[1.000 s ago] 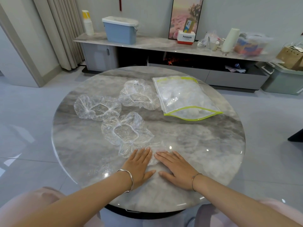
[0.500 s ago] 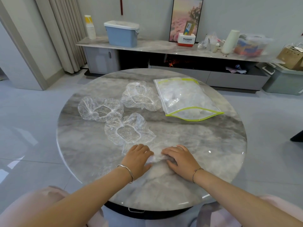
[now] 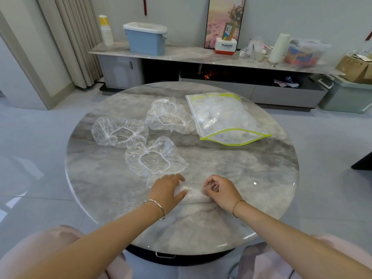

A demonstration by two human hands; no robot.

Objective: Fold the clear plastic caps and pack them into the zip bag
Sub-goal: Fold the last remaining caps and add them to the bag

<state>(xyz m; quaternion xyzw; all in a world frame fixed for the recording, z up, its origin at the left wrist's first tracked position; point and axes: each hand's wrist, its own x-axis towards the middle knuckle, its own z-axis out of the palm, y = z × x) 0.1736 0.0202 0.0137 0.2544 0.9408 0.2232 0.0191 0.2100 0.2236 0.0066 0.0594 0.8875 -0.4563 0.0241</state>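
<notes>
Clear crinkled plastic is bunched into a narrow strip between my hands: this rolled cap [image 3: 194, 195] lies on the near part of the round grey marble table [image 3: 241, 178]. My left hand [image 3: 168, 191] curls over its left end, with the thumb against the plastic, and my right hand [image 3: 220, 192] pinches its right end with bent fingers. A thin bangle sits on each wrist. Just beyond my left hand the nearest cap [image 3: 155, 158] lies open and flat, and its edge reaches almost to my knuckles. Further out, the left cap [image 3: 119, 131] and the far cap [image 3: 170, 115] are spread out as well, close together. To the right of the far cap lies the zip bag [image 3: 227, 119]. It has a yellow-green trim and a gaping mouth turned toward me, and there is pale folded plastic inside it. Behind the table runs a long low sideboard [image 3: 181, 55]. On it stand a blue bin [image 3: 146, 39] with a white lid and a white-and-red box [image 3: 225, 46] printed "Panasonic". The small card standing in that box has writing I cannot read.
</notes>
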